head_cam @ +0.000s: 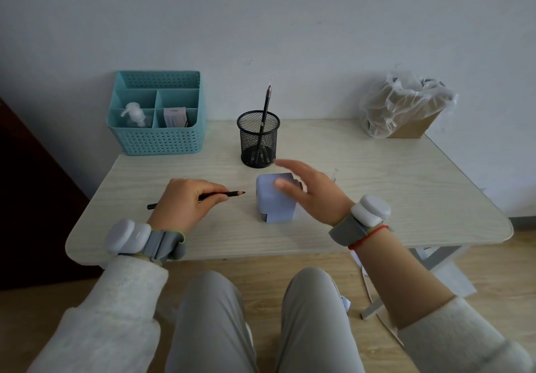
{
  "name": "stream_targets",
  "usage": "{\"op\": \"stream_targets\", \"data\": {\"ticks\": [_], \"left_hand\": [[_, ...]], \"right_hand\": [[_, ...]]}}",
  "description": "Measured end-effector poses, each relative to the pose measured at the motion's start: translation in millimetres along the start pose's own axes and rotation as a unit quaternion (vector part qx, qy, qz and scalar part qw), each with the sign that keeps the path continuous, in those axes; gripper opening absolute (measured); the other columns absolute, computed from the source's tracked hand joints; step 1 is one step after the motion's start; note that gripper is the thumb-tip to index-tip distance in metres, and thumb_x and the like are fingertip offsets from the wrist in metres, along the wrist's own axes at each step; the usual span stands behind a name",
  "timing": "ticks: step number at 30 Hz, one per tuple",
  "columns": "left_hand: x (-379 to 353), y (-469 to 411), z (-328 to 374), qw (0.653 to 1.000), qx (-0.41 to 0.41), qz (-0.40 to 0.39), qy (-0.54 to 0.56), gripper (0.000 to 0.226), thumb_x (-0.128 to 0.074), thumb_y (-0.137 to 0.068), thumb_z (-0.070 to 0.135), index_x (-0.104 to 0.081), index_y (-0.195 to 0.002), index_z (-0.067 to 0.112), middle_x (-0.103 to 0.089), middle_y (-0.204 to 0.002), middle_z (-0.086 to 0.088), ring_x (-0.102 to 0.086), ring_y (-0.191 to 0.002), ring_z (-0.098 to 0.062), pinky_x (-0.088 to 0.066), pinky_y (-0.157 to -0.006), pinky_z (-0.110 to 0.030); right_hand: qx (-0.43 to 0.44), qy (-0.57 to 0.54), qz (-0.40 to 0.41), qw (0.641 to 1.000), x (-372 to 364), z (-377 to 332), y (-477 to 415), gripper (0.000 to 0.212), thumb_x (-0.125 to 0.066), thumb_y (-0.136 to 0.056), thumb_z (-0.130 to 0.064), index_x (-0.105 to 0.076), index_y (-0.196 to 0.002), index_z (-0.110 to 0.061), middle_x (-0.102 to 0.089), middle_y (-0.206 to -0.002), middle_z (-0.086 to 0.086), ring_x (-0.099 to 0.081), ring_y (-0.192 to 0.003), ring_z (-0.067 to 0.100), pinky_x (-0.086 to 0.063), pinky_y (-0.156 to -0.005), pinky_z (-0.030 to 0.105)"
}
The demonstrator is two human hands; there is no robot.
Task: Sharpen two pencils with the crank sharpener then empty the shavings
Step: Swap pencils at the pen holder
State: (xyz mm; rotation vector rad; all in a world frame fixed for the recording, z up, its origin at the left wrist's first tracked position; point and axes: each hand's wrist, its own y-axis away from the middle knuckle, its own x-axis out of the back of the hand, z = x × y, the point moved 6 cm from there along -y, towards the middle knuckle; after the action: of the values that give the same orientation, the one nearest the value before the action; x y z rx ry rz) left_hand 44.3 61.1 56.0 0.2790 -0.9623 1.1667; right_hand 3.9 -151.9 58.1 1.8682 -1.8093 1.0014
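Left grip (183,201) pinches a dark pencil (232,194); right grip (310,195), spread apart, is over the pale-blue crank sharpener (272,205).

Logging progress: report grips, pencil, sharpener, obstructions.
Left grip holds pencil, tip toward sharpener. Right grip open over sharpener, contact unclear. Nothing between tip and sharpener.

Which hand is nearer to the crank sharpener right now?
Right. The right hand is open over the top of the sharpener; the left hand sits apart to its left, holding a pencil.
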Motion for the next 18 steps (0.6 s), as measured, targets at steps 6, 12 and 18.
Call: {"op": "stream_targets", "data": {"ticks": [6,12,18], "left_hand": [[2.4,9.3,-3.8,0.999,0.030,0.024,0.023,0.014,-0.068,-0.079,0.020,-0.073,-0.093,0.017,-0.070,-0.079,0.004,-0.064,-0.076,-0.013,-0.044,-0.070,-0.014],[0.1,16.0,-6.7,0.995,0.057,0.042,0.066,0.012,-0.069,-0.079,0.017,-0.072,-0.091,0.017,-0.067,-0.070,0.005,-0.067,-0.068,-0.016,-0.049,-0.067,-0.016],[-4.5,17.4,-3.3,0.995,0.059,0.040,0.074,0.011,-0.068,-0.080,0.017,-0.071,-0.091,0.017,-0.067,-0.069,0.007,-0.067,-0.067,-0.014,-0.051,-0.067,-0.020]], "right_hand": [[-0.158,0.009,0.227,0.961,50.3,49.8,-5.5,0.035,-0.054,-0.089,-0.027,-0.055,-0.118,-0.007,-0.054,-0.120,0.016,-0.059,-0.097,0.026,-0.041,-0.082,0.025],[-0.264,0.025,0.229,0.937,55.4,92.0,0.8,0.044,-0.061,-0.082,-0.034,-0.050,-0.118,-0.010,-0.039,-0.128,0.014,-0.053,-0.107,0.030,-0.044,-0.093,0.036],[-0.262,0.090,0.112,0.954,37.0,92.0,-5.0,0.040,-0.064,-0.080,-0.033,-0.058,-0.113,-0.012,-0.050,-0.120,0.016,-0.051,-0.108,0.033,-0.043,-0.096,0.040]]}}
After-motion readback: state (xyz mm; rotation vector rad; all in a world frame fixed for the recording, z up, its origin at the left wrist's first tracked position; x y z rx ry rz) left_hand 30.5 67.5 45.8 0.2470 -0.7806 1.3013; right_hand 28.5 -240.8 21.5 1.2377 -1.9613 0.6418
